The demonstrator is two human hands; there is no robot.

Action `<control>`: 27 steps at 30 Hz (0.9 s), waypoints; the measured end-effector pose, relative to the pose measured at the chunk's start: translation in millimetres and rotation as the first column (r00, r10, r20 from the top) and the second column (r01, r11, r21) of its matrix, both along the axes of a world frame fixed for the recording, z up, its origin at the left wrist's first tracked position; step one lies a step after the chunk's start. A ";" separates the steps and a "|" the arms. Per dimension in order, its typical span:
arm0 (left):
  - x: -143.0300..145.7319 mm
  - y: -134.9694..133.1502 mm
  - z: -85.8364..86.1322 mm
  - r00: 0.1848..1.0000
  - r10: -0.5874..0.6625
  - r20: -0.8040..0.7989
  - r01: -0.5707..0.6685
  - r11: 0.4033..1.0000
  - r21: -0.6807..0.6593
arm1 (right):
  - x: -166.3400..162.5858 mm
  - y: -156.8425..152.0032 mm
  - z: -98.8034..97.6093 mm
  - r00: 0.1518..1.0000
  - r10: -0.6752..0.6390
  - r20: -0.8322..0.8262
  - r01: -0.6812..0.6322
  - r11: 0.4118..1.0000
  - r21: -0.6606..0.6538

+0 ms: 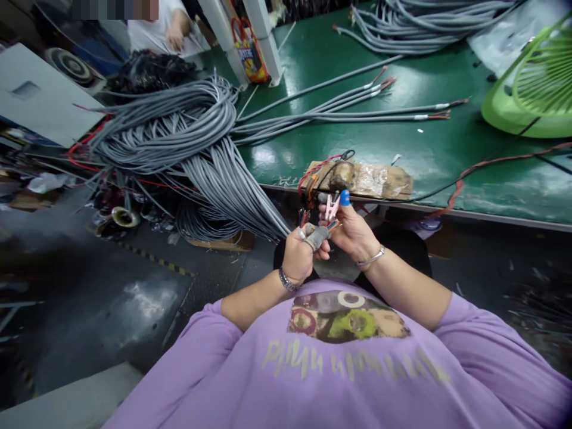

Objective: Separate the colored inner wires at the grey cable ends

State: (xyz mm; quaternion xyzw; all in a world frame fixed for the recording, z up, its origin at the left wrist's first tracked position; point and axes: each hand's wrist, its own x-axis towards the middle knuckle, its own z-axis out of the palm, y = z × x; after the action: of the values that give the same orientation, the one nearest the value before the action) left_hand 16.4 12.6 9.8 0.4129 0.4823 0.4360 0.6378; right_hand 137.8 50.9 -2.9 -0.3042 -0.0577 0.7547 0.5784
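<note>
My left hand is closed round the ends of several grey cables, in front of the bench edge. A worn grey covering wraps its thumb. Thin coloured wires stick out beside that thumb, and more rise above the fist. Close on the right, my right hand pinches a small pink clip-like tool; its exact kind is unclear. One of its fingertips wears a blue cover. The fingers of both hands nearly meet at the wires, and whether the pink tool touches them cannot be made out.
A wooden block with a wired fixture sits at the front edge of the green bench. Coiled grey cables heap at left, more at the back. A green fan stands right. Another person's hand shows far left.
</note>
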 end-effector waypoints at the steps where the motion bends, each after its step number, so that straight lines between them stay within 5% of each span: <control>1: -0.2 -0.1 0.1 1.000 -0.004 0.000 0.004 1.000 0.002 | -0.3 -0.6 -0.3 1.000 -0.005 -0.005 0.005 1.000 0.015; 11: -6.0 -8.3 0.1 1.000 -0.010 0.025 0.009 0.999 0.045 | 9.6 -6.5 -1.8 0.994 0.105 0.016 -0.107 0.986 0.127; 22: 1.6 -3.2 3.7 0.997 0.067 0.029 -0.069 0.996 0.062 | 3.4 -8.6 -12.3 0.972 -0.063 0.225 0.008 0.972 0.237; 27: 1.4 -3.4 2.6 0.997 0.072 0.011 -0.072 0.997 0.038 | 0.9 -4.4 -9.4 0.989 0.043 0.139 -0.069 0.980 0.188</control>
State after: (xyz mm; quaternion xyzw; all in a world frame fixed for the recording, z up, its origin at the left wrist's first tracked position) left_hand 17.8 9.2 12.3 0.4054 0.4852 0.4698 0.6160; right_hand 138.6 46.5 -12.2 -0.2953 -0.1777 0.7395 0.5782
